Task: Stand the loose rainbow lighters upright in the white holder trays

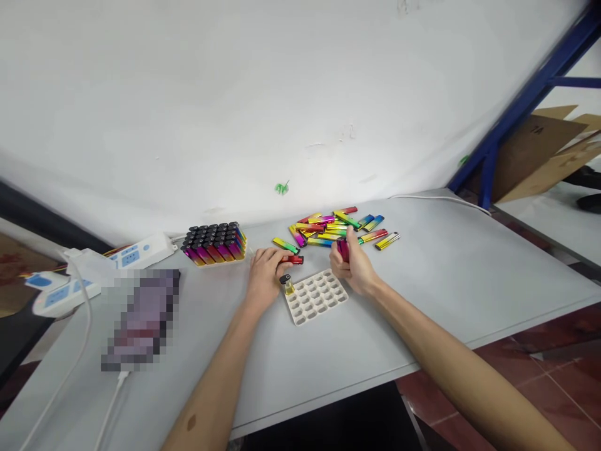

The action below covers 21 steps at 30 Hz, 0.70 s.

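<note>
One lighter [288, 285] stands in our tray [318, 295]. Our left hand [265, 274] pinches a red lighter [297, 259] — our thumb-up right hand [355, 265] grips a magenta lighter [343, 249].

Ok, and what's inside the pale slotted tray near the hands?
A black-topped lighter stands in the far-left corner of the slotted tray. It hides the bottom of its slot from view.
</note>
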Each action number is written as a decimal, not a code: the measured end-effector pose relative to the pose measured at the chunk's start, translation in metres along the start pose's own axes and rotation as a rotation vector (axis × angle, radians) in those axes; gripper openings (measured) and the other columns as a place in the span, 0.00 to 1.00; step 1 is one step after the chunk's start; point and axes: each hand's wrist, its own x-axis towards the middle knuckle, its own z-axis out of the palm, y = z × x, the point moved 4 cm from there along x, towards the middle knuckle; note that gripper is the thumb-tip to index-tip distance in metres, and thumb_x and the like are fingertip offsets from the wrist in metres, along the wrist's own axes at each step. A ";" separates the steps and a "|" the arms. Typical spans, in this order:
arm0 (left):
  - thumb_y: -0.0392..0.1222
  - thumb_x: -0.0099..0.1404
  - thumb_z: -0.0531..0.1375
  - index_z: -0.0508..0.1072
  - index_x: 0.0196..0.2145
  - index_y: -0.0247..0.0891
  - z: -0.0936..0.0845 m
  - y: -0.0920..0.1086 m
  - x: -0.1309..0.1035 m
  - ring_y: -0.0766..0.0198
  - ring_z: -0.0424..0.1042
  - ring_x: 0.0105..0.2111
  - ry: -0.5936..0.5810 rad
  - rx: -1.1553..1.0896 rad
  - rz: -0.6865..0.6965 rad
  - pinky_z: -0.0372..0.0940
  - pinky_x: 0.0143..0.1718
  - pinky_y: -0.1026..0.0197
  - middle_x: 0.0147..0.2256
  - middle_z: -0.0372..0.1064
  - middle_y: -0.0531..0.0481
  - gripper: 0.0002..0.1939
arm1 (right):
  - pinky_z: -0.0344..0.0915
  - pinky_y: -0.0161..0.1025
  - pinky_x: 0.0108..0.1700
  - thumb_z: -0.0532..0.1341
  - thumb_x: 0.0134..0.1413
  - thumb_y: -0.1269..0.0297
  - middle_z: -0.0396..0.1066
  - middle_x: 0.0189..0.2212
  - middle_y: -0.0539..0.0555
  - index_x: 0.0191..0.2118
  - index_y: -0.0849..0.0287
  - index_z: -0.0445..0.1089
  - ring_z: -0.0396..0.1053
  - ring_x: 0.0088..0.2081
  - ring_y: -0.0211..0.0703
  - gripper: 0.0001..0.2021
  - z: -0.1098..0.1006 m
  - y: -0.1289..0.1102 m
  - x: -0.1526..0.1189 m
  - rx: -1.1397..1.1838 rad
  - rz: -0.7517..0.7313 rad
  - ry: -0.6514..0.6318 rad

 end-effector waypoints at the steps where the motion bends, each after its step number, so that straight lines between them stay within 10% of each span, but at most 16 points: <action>1: 0.39 0.69 0.58 0.74 0.43 0.43 0.000 0.000 0.000 0.54 0.67 0.46 0.003 -0.010 -0.006 0.59 0.49 0.51 0.43 0.75 0.49 0.07 | 0.35 0.33 0.17 0.52 0.58 0.36 0.38 0.12 0.41 0.17 0.56 0.50 0.34 0.15 0.30 0.30 -0.002 0.001 0.001 0.011 0.012 0.021; 21: 0.35 0.68 0.56 0.71 0.48 0.42 -0.003 -0.007 -0.001 0.59 0.71 0.41 0.139 -0.074 -0.099 0.66 0.45 0.56 0.43 0.66 0.47 0.11 | 0.33 0.35 0.17 0.50 0.60 0.44 0.39 0.10 0.43 0.13 0.55 0.50 0.34 0.14 0.31 0.29 -0.007 0.005 0.003 -0.003 0.056 0.081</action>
